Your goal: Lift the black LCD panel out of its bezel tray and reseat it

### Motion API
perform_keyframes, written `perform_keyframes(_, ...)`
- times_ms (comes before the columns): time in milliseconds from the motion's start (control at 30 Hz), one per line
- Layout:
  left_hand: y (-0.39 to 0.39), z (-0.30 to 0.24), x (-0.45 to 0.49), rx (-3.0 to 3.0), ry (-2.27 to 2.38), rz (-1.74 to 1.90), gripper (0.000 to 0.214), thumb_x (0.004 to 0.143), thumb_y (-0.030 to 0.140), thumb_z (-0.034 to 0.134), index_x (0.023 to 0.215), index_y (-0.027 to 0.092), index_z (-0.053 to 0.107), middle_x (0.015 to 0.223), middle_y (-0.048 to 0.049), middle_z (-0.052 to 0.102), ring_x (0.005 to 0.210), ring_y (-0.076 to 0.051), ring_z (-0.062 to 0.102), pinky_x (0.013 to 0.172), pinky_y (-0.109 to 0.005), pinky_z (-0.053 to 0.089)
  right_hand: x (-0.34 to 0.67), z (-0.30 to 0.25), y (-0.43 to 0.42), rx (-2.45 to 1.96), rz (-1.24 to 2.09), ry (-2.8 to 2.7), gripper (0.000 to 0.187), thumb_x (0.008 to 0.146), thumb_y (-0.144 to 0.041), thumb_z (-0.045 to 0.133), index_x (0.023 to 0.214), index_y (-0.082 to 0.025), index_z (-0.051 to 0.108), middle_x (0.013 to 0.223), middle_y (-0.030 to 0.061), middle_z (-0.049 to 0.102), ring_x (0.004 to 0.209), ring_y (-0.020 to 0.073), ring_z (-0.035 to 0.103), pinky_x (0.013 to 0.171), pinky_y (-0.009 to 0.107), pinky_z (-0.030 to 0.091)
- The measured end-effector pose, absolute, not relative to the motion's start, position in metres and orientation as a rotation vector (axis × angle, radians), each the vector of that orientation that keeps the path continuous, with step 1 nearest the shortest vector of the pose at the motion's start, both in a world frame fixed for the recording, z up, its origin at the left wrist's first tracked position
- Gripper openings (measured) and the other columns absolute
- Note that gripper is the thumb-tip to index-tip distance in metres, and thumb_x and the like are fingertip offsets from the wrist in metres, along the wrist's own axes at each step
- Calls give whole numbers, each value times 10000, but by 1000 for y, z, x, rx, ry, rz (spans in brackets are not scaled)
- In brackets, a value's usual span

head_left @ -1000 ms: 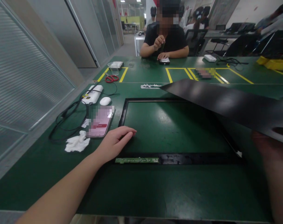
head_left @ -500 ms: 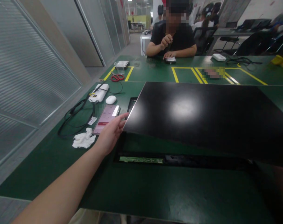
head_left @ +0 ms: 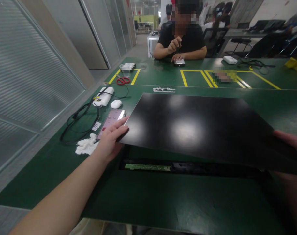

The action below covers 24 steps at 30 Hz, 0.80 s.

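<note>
Left hand [head_left: 111, 138] and right hand [head_left: 290, 141] are both gripping opposite edges of a glossy black rectangular panel [head_left: 199, 130], left thumb on top, and it's held over a slim black rectangular frame [head_left: 202, 168] on the green desk [head_left: 163, 199]. Half a second ago it hid those jagged white strips [head_left: 164, 89] behind; now they're peeking out.

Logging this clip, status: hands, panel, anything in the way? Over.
Left hand gripping panel at left, right hand at right. Panel raised above frame. Phone near left hand, not under panel.

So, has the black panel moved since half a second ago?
Yes: the black panel has shifted left and down in view against the red scissors, uncovering white strips.
</note>
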State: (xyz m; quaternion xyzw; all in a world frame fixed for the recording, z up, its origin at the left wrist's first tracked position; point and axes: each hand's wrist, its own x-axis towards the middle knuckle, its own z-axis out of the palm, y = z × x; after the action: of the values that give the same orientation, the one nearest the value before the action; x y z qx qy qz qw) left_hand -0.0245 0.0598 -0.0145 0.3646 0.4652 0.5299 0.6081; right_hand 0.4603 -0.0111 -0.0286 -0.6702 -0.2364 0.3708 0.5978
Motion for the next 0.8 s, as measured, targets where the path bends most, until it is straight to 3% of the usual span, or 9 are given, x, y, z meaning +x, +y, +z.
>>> perform_keyframes(100,59,-8,-27,826,1070,1260,442,664,206,912,1101,167,862,970,-74,880,717,-192,782,641,-244,598,436,-11,-5,-1577,879,-428,222,636,-349,720,844,-316,791,1055,120,805,967,384,772,626,556,689)
perform_keyframes(167,57,-3,-27,835,1068,1303,514,664,203,926,1172,175,851,1063,-80,880,839,-227,812,719,-271,634,425,-6,-2,-1573,970,-420,279,626,-325,677,867,-278,808,1124,134,806,1071,379,762,776,547,700)
perform_keyframes(300,52,7,-27,851,1083,1403,580,647,216,942,1217,176,842,1148,-84,872,973,-271,818,778,-298,668,421,-6,1,-1422,995,-477,440,625,-292,655,1037,-260,805,1172,145,802,1203,354,728,1042,548,617)
perform_keyframes(433,51,13,-29,862,1099,1486,555,670,195,877,1223,192,845,1151,-52,873,942,-251,822,785,-281,681,422,-7,-1,-1303,1040,-498,529,643,-358,659,1159,-299,761,1150,160,806,1183,371,738,1125,611,527)
perform_keyframes(533,51,16,-30,848,1091,1520,494,703,186,817,1195,204,856,1135,-30,876,928,-231,817,794,-266,682,419,-6,-2,-1311,1061,-495,567,626,-384,651,1175,-281,748,1124,188,807,1129,343,757,1045,531,579)
perform_keyframes(667,49,17,-28,791,1127,1499,475,663,187,804,1134,212,863,1100,-22,876,853,-230,806,668,-261,682,418,-6,1,-1344,1046,-503,535,620,-340,654,1139,-244,738,1050,223,809,976,274,764,735,335,622)
perform_keyframes(733,48,17,-26,771,1150,1464,477,623,186,822,1098,221,860,1058,-23,877,790,-229,796,585,-259,665,421,-6,1,-1366,1031,-506,508,614,-309,662,1112,-235,728,1020,229,809,754,219,702,564,267,548)
perform_keyframes(800,46,16,-24,764,1170,1439,444,596,174,848,1037,224,853,997,-19,877,724,-213,779,542,-246,644,424,-6,1,-1380,1028,-509,499,610,-292,664,1102,-229,715,1007,238,809,522,143,508,424,226,404)
